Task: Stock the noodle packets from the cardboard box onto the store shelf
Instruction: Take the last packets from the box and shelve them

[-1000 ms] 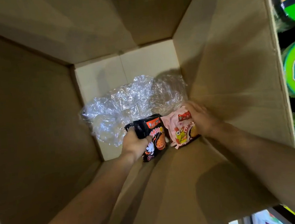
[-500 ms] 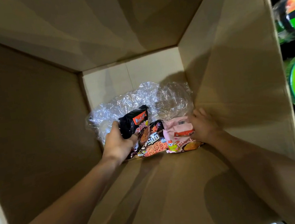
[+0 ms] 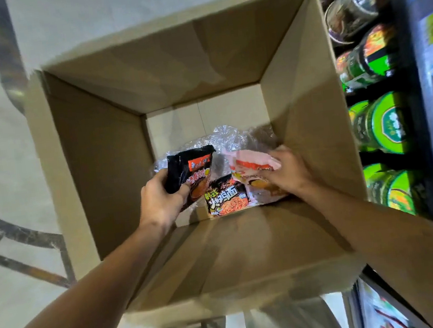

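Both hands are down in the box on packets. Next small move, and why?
Probably lift both hands straight up out of the cardboard box. The left hand already grips a black packet and the right hand holds a pink packet, and the shelf of cup noodles sits just to the right.

left hand (image 3: 161, 201) curled gripping, right hand (image 3: 287, 172) curled gripping, both forearms extended

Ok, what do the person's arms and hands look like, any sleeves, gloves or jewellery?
Both forearms are bare as far as the frame shows, with no sleeves visible. The left hand and right hand are ungloved, and no watch, bracelet or ring shows, though motion blur softens fine detail.
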Available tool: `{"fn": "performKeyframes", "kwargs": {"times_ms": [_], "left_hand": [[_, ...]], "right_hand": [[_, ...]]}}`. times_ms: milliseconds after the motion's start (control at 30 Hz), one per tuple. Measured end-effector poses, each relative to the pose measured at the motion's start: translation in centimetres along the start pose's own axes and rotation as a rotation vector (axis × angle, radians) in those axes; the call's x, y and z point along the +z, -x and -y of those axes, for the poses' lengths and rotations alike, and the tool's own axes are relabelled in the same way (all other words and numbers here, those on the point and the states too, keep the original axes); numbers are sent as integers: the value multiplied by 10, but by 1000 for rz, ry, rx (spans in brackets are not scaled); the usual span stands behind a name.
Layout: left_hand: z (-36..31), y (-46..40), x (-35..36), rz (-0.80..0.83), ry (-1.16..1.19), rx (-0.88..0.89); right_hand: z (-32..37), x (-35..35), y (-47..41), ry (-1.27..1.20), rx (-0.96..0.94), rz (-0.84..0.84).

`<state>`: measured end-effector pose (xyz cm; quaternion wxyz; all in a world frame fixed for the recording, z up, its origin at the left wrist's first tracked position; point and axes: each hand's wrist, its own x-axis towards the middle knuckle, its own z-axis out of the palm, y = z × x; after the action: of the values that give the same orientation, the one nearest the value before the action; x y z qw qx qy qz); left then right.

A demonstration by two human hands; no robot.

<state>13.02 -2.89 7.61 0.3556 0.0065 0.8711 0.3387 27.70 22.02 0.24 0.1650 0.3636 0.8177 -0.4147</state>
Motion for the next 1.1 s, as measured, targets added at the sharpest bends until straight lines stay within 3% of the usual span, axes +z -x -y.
{"fn": "performKeyframes", "kwargs": {"times_ms": [233, 367, 700, 867, 1100], "left_hand": [[-105, 81, -123, -73, 100, 188], [-187, 143, -206, -128, 178, 310], [-328, 278, -367, -143, 255, 643], [-380, 342, -407, -53, 299, 801], [-430, 429, -422, 72, 218, 1000]], "right_hand": [[132, -116, 93, -368, -1, -234], [210, -185, 158, -436, -67, -477], [377, -321, 329, -611, -236, -726], [419, -367, 423, -649, -279, -827], [427, -416, 559, -633, -303, -1065]]}}
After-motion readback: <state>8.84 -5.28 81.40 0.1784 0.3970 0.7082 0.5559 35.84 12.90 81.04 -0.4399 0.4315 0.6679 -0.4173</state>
